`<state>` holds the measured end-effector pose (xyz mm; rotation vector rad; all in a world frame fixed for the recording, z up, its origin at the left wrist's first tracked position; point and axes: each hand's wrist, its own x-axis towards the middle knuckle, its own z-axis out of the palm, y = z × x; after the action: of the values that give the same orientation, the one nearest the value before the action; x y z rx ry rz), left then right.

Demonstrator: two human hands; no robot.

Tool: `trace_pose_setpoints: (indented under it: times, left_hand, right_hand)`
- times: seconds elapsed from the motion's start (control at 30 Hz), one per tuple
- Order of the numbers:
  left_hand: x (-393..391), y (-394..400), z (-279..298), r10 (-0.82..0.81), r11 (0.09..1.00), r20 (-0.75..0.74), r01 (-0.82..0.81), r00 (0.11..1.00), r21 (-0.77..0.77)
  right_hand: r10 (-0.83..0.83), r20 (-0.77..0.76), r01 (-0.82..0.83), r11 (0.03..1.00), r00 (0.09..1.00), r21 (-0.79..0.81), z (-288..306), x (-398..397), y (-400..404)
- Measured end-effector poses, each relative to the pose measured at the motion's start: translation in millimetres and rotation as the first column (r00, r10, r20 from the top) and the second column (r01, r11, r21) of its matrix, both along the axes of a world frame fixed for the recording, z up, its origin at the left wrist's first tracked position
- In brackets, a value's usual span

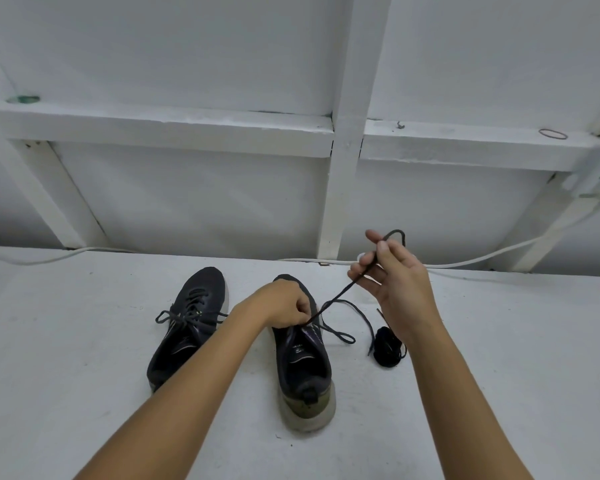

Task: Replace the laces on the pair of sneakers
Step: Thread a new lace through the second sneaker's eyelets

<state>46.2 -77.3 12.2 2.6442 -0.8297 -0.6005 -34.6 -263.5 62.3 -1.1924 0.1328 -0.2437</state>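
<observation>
Right hand [392,282] pinching lace [340,292] between thumb and forefinger, raised toward 1 o'clock of right sneaker [303,355]; keeps strand taut and clear of eyelets, likely pulling it free. Left hand [284,304] curled over tongue area, fingertips pinching lace at an eyelet; probably steadying shoe against the pull. Slack loop [343,336] trailing on surface [84,341] at 3 o'clock of that shoe. Left sneaker [187,323] at 9 o'clock, fully laced, bow tied, not yet started. Dark bundle [390,346] at 3 o'clock, just beyond the loop, probably replacement laces, parked within right-hand reach. White cable [499,252] along back edge at 12 o'clock.
</observation>
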Motion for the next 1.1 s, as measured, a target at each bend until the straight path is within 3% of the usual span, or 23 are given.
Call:
trace_pose_setpoints:
  times: [0.07, 0.13, 0.2, 0.3, 0.4, 0.53, 0.6, 0.67, 0.73, 0.87, 1.0, 1.1]
  left_hand:
    - [1, -1, 3, 0.042, 0.997, -0.036, -0.044, 0.998, -0.057]
    - [-3, -2, 8, 0.159, 0.959, -0.192, -0.198, 0.968, -0.203]
    - [-6, 1, 17, 0.259, 0.819, -0.420, -0.429, 0.870, -0.382]
    - [-3, 13, 31, 0.211, 0.510, -0.604, -0.614, 0.768, -0.603]
    - [5, 25, 53, 0.156, 0.292, -0.616, -0.632, 0.772, -0.718]
    - [5, 28, 91, 0.072, 0.150, -0.545, -0.549, 0.836, -0.822]
    - [3, 27, 107, 0.116, 0.218, -0.444, -0.459, 0.888, -0.861]
    - [-1, 22, 116, 0.201, 0.395, -0.282, -0.341, 0.938, -0.853]
    - [-4, 17, 115, 0.215, 0.517, -0.181, -0.269, 0.960, -0.813]
    - [-5, 20, 98, 0.271, 0.661, -0.170, -0.312, 0.947, -0.683]
    - [-13, 33, 63, 0.212, 0.785, -0.258, -0.322, 0.942, -0.529]
    - [-16, 47, 46, 0.256, 0.845, -0.142, -0.293, 0.956, -0.448]
  right_hand:
    - [0.002, -0.003, -0.002, 1.000, 1.000, 0.000, 2, 1, 0]
    - [0.000, -0.005, 0.000, 1.000, 1.000, 0.012, 3, 2, -2]
    - [-0.005, -0.015, 0.005, 1.000, 1.000, 0.012, 4, 5, -4]
    - [-0.048, -0.083, 0.039, 0.993, 0.995, -0.107, 2, 12, -4]
    - [-0.115, -0.219, 0.020, 0.920, 0.969, -0.392, -6, 19, -1]
    - [-0.061, -0.365, -0.226, 0.685, 0.929, -0.692, -11, 28, 15]
    - [0.043, -0.376, -0.323, 0.606, 0.926, -0.727, -9, 31, 25]
    - [0.206, -0.386, -0.434, 0.538, 0.899, -0.723, -3, 34, 35]
    - [0.329, -0.378, -0.498, 0.482, 0.865, -0.721, 5, 36, 44]
    - [0.301, -0.290, -0.416, 0.578, 0.908, -0.702, 14, 44, 42]
    - [0.204, -0.292, -0.354, 0.618, 0.934, -0.702, 8, 43, 25]
    - [0.128, -0.247, -0.261, 0.722, 0.961, -0.641, 2, 37, 13]
